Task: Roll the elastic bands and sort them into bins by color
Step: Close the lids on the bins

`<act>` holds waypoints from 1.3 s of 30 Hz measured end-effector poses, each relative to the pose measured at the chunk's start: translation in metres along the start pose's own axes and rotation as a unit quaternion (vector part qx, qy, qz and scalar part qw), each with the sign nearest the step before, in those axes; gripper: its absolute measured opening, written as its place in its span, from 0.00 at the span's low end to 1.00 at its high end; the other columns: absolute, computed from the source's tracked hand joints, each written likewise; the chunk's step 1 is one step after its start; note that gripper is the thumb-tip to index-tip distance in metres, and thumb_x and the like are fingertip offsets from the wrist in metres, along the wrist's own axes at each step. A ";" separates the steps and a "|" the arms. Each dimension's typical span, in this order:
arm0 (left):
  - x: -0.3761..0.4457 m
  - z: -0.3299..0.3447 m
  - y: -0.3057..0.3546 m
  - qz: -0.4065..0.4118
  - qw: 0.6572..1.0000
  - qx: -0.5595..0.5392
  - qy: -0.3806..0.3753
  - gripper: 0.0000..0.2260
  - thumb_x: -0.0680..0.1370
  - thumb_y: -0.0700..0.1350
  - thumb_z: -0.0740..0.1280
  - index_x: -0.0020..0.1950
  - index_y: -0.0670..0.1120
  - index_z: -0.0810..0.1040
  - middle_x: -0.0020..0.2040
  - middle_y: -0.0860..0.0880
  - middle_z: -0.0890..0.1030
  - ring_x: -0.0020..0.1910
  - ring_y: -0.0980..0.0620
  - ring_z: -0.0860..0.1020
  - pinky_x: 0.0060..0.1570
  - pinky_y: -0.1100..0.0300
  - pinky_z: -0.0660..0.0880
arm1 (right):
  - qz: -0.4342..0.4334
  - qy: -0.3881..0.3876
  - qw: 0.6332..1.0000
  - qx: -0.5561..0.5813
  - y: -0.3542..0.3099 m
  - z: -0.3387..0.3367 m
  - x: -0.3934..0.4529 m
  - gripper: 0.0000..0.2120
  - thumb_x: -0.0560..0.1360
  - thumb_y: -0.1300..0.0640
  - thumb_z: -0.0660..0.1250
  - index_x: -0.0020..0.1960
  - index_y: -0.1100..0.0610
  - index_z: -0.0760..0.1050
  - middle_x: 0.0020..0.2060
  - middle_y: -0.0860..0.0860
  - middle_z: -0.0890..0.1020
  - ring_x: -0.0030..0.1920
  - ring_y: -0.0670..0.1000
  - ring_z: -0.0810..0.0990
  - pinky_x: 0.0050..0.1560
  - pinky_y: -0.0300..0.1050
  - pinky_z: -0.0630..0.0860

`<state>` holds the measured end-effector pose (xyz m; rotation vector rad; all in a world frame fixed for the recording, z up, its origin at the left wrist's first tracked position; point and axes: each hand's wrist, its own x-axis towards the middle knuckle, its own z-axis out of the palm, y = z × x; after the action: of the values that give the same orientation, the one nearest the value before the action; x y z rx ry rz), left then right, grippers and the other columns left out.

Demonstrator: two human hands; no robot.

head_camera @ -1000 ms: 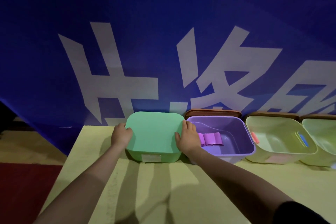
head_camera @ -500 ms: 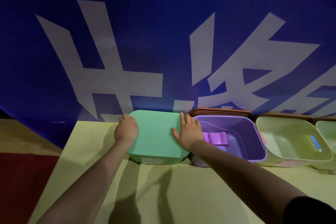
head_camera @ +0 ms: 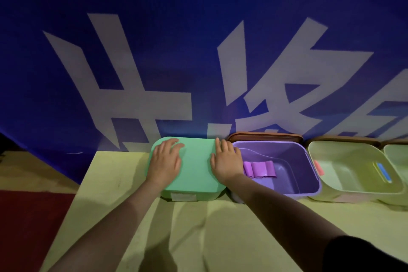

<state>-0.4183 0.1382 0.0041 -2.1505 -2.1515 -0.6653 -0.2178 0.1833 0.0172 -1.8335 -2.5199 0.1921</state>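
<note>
A blue banner (head_camera: 198, 40) with large white characters fills the upper two thirds of the frame, hanging behind everything else. Below it the yellow-green counter (head_camera: 220, 227) spreads across the lower centre and right, and a strip of red floor (head_camera: 28, 227) shows at lower left.

Along the counter's back edge stands a row of bins. The green bin (head_camera: 189, 197), left of centre, is closed by its green lid (head_camera: 196, 168), and a pale label sits on its front wall. Just to its right, touching or nearly so, is the open purple bin (head_camera: 309, 174), with a brown lid (head_camera: 265, 137) propped behind it against the banner. Further right is a pale yellow-green bin (head_camera: 353, 192), open, with a pink handle on its left wall and a blue one on its right; another bin of the same colour is cut off at the right edge.

Both forearms reach up from the bottom of the frame. The left hand (head_camera: 165, 161) lies flat on the left part of the green lid, its grip spread with straight fingers. The right hand (head_camera: 227, 161) lies flat on the lid's right edge, its grip likewise spread, fingers pointing towards the banner.

Rolled purple elastic bands (head_camera: 260, 169) lie side by side on the floor of the purple bin, just right of the right hand.
</note>
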 end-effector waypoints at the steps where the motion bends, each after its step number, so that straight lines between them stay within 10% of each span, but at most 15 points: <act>1: -0.004 0.001 0.007 0.038 0.999 -0.003 -0.026 0.16 0.74 0.45 0.54 0.56 0.48 0.77 0.57 0.48 0.76 0.57 0.46 0.74 0.58 0.49 0.70 | -0.002 0.003 1.000 -0.003 0.002 -0.001 -0.003 0.26 0.82 0.48 0.48 0.77 0.57 0.52 0.72 0.54 0.63 0.72 0.54 0.61 0.71 0.54 0.60; 8: -0.013 0.004 0.055 -0.016 0.994 -0.072 -0.083 0.11 0.78 0.44 0.60 0.57 0.48 0.78 0.55 0.51 0.76 0.56 0.49 0.72 0.56 0.54 0.69 | -0.092 0.064 0.993 0.021 0.058 -0.027 -0.045 0.22 0.71 0.56 0.63 0.65 0.58 0.74 0.64 0.59 0.75 0.62 0.61 0.75 0.55 0.54 0.75; 20: 0.025 0.029 0.171 -0.186 0.953 -0.208 -0.120 0.12 0.78 0.42 0.62 0.61 0.42 0.75 0.58 0.42 0.75 0.52 0.44 0.77 0.49 0.55 0.72 | 0.177 0.092 0.961 0.193 0.242 -0.079 -0.064 0.14 0.76 0.59 0.62 0.60 0.62 0.74 0.59 0.59 0.75 0.61 0.60 0.73 0.60 0.51 0.70; 26: 0.032 0.042 0.178 -0.202 0.961 -0.160 -0.103 0.14 0.79 0.41 0.62 0.64 0.43 0.74 0.60 0.43 0.73 0.50 0.45 0.77 0.46 0.57 0.72 | 0.142 0.013 0.960 0.242 0.254 -0.076 -0.040 0.23 0.78 0.56 0.62 0.71 0.61 0.66 0.66 0.58 0.73 0.66 0.58 0.71 0.65 0.46 0.66; 39: 0.034 0.060 0.167 -0.223 0.963 -0.148 -0.030 0.09 0.77 0.42 0.65 0.56 0.47 0.81 0.39 0.50 0.75 0.35 0.50 0.72 0.33 0.59 0.66 | -0.016 0.022 0.983 0.183 0.267 -0.051 -0.007 0.13 0.80 0.48 0.60 0.57 0.52 0.79 0.52 0.51 0.80 0.51 0.52 0.78 0.46 0.41 0.70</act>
<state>-0.2435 0.1820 0.0067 -1.8183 -2.7597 -1.0174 0.0421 0.2621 0.0385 -1.6325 -2.2917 0.5635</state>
